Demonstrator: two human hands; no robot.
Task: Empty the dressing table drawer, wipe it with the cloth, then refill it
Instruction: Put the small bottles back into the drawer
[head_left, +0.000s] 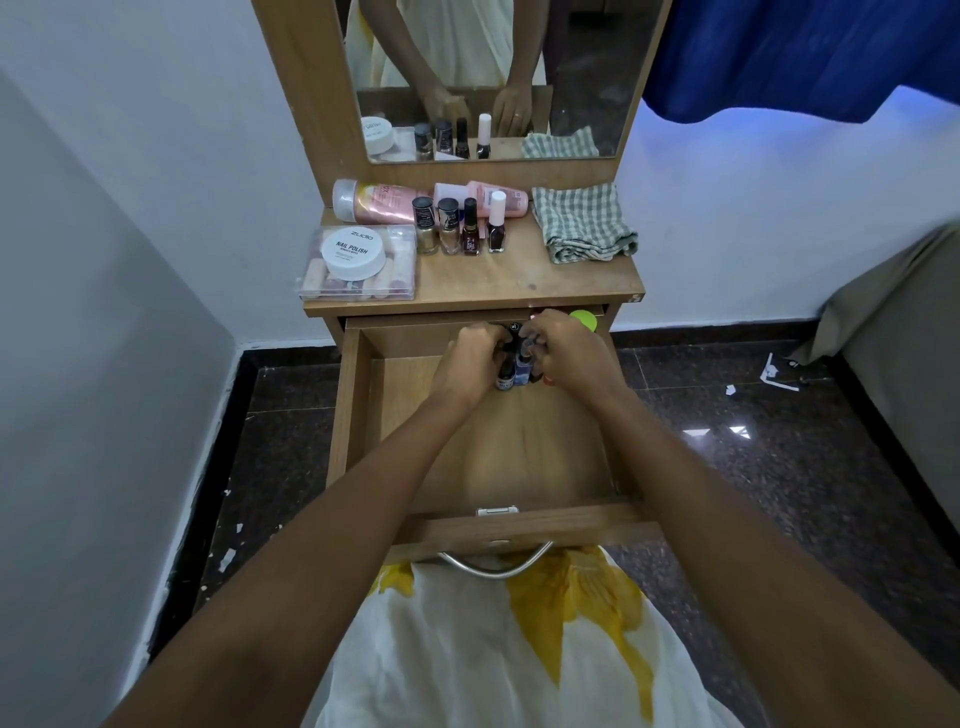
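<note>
White garment (493, 649) with yellow print lies nearest, and over it both forearms reach into the pulled-out drawer (498, 457), where the left grip (470, 358) and right grip (571, 353) curl their fingers round a cluster of small dark nail polish bottles (511, 376) at the back, near a green lid (584, 318). On the desk (498, 275) above, a white jar (353, 252) printed "ZUDIO NAIL POLISH" sits on a clear plastic box (358, 286). Four upright nail polish bottles (462, 226) stand in a row before pink bottles (374, 200) lying flat, and the folded green-checked cloth (584, 223) rests at the right, below the mirror (571, 67).
</note>
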